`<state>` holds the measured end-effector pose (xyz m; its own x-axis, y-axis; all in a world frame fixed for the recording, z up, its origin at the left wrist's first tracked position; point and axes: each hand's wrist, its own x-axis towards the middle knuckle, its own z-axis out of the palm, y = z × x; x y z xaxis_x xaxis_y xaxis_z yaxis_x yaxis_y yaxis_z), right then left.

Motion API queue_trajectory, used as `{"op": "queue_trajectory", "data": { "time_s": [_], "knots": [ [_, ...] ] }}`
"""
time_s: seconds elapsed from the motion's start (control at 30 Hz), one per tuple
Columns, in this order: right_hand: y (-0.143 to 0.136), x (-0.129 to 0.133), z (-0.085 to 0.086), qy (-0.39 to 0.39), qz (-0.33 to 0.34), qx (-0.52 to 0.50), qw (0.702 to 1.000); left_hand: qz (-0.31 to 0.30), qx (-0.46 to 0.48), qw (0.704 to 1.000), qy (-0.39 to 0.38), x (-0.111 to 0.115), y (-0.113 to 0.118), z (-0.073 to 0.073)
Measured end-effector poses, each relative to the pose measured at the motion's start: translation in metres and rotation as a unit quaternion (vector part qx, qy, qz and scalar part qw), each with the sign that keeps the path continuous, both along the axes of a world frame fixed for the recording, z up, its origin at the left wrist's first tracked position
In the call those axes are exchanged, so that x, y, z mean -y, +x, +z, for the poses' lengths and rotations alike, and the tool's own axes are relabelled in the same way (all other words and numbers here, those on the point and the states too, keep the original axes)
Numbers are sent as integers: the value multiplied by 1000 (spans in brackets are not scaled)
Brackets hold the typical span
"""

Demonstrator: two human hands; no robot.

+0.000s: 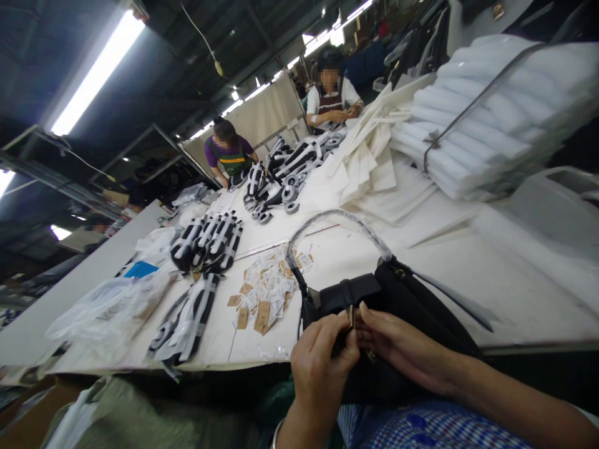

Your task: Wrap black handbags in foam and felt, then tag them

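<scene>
Black handbag (418,305), one: at the desk's (339,252) near edge, right of the loose tags (266,287), its lower part coming over the edge towards the wearer.

Done: carry handle (334,215) attached, clear film around it. Apparently in hand: work at a gold-toned metal piece (350,318) in front of the flap (353,292); judged unfinished, both hands being there. Left: no full wrapping is seen on the bag; other gaps cannot be told.

Grip, left hand (322,352): thumb and fingers together, pinched on the metal piece.

Grip, right hand (397,343): fingers curled, thumb raised just beside the same piece; whether clamped, cannot tell.
</scene>
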<state>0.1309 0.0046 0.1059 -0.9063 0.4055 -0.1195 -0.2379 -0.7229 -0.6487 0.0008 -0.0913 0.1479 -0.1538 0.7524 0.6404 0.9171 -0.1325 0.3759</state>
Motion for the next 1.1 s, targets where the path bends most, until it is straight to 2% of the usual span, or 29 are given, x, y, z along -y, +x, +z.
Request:
{"op": "queue_trajectory", "data": {
  "time_s": [0.27,0.47,0.67,0.87,1.1],
  "knots": [
    [-7,4,1,-34,-25,30,999,9,91,994,-52,6,3,-5],
    [-10,11,0,13,-57,58,997,21,111,991,-69,15,4,-3],
    [-12,21,-10,71,-84,118,987,65,134,985,-86,30,10,-4],
    [-11,25,-20,120,-96,147,977,81,168,976,-112,40,14,-3],
    [-8,27,-25,149,-104,159,970,85,133,980,-119,48,17,-1]
  ]
}}
